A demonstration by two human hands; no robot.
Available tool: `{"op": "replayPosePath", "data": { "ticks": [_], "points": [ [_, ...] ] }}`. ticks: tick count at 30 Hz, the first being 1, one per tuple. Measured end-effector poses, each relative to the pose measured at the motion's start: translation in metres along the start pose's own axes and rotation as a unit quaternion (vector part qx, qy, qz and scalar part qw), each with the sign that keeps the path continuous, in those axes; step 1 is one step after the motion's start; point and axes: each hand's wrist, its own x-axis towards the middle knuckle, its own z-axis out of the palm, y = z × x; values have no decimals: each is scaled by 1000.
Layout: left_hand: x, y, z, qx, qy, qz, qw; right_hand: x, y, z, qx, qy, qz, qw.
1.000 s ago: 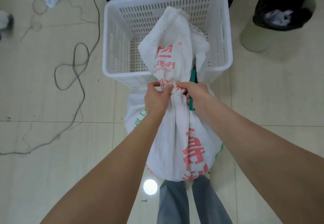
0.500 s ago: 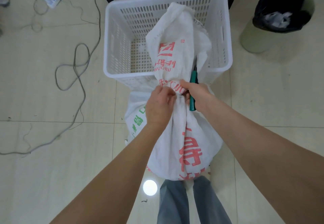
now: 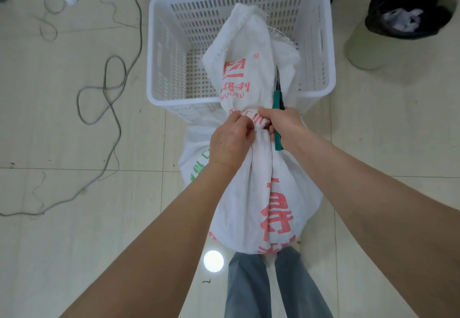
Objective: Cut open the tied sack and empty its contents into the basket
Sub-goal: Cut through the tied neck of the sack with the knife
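A white woven sack (image 3: 261, 193) printed with red characters is seen standing on the tiled floor (image 3: 74, 230), just in front of the person's jeans-clad legs (image 3: 249, 287) and against the near side of a white perforated plastic basket (image 3: 153, 51). Its neck is gathered tight, and the loose top above the neck is draped forward over the basket's near rim. The gathered neck is pinched from the left by the curled fingers of the left hand (image 3: 230, 141). The right hand (image 3: 286, 126) is closed around green-handled scissors (image 3: 277, 93), with the thumb laid against the neck of the sack; the blades are pointed up and away along the sack's loose top (whether they are parted cannot be told). A second white sack (image 3: 196, 153) with green print is partly hidden behind the first. A grey cable (image 3: 109, 88) is looped across the floor to the left, and a bin (image 3: 408, 6) lined with a black bag is placed at the upper right.
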Motion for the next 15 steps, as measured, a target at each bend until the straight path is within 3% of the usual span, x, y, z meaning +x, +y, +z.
{"op": "replayPosePath", "data": {
  "ticks": [7,15],
  "points": [
    [7,-3,-2,43,-27,14,999,-4,-1,2,5,-20,4,1000],
    [10,-6,-4,47,-66,-9,997,-20,5,-11,4,-106,-44,993]
  ]
}}
